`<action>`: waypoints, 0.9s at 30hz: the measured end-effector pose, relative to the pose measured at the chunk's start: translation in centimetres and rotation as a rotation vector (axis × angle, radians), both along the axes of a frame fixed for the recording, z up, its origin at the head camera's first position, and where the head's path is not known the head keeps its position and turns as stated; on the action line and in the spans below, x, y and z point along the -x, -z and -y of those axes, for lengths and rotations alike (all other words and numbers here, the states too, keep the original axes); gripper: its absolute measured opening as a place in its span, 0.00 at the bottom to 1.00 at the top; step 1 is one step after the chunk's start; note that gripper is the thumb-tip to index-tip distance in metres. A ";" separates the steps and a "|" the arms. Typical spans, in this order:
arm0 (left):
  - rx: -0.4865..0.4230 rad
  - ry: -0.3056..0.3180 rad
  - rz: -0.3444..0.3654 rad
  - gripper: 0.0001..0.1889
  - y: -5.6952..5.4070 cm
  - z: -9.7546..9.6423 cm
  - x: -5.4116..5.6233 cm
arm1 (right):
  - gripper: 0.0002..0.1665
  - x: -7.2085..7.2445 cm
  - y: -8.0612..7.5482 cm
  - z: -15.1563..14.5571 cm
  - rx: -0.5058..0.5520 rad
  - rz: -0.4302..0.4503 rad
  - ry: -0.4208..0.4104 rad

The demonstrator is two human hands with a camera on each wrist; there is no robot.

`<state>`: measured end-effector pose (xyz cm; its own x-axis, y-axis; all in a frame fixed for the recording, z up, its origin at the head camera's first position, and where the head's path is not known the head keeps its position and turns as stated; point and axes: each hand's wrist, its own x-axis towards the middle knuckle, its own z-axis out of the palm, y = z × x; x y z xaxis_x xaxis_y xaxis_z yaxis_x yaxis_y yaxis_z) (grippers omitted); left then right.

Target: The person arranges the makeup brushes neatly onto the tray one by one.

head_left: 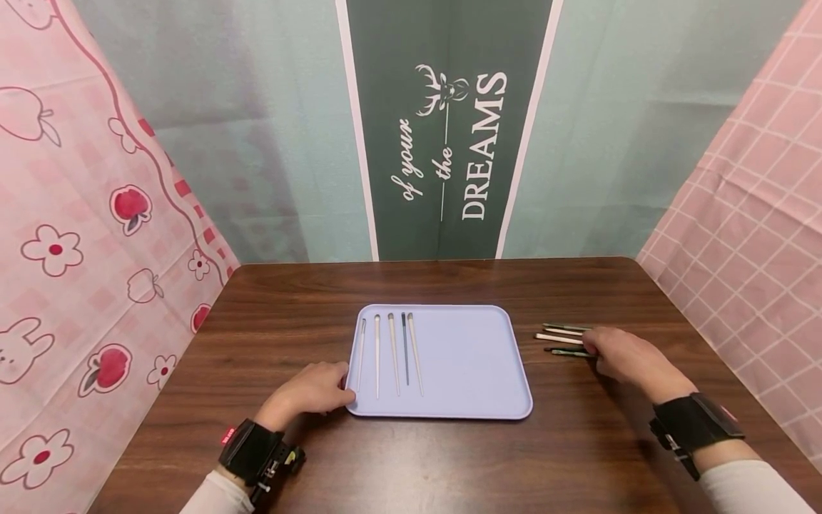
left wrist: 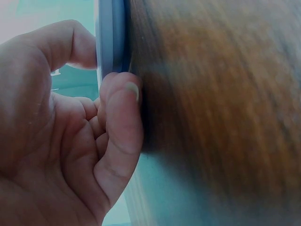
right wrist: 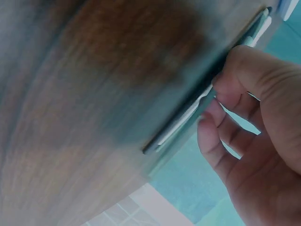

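Note:
A pale lilac tray (head_left: 472, 364) lies on the table, and several slim brushes stand in a row in its left half, among them a dark-handled brush (head_left: 406, 350). My left hand (head_left: 315, 387) grips the tray's lower left edge; in the left wrist view the thumb and curled fingers are on either side of the tray rim (left wrist: 110, 40). To the tray's right, my right hand (head_left: 626, 357) pinches at a light brush (head_left: 557, 338) within a loose bunch of brushes. The right wrist view has the fingertips on the slim handles (right wrist: 188, 113); which ones they hold is partly hidden.
The dark brown wooden table (head_left: 411, 464) meets a green and teal curtain (head_left: 437, 143) at its far edge. Pink patterned cloth (head_left: 58, 250) hangs at the left, and pink checked cloth (head_left: 758, 200) at the right.

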<state>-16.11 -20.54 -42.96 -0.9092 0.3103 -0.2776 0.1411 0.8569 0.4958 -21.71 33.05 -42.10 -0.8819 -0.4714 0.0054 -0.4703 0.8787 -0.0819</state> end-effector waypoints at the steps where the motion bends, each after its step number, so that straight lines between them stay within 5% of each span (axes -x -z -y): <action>1: 0.001 0.000 0.001 0.08 0.0 0.0 0.0 | 0.22 0.0 -0.1 0.0 0.007 -0.004 -0.008; 21: 0.006 -0.005 -0.002 0.09 0.2 0.0 0.1 | 0.16 -0.4 -1.7 2.4 0.072 -0.086 -0.035; 27: 0.001 -0.008 0.000 0.09 0.3 0.1 0.0 | 0.13 -0.4 -2.0 3.5 0.082 -0.052 -0.016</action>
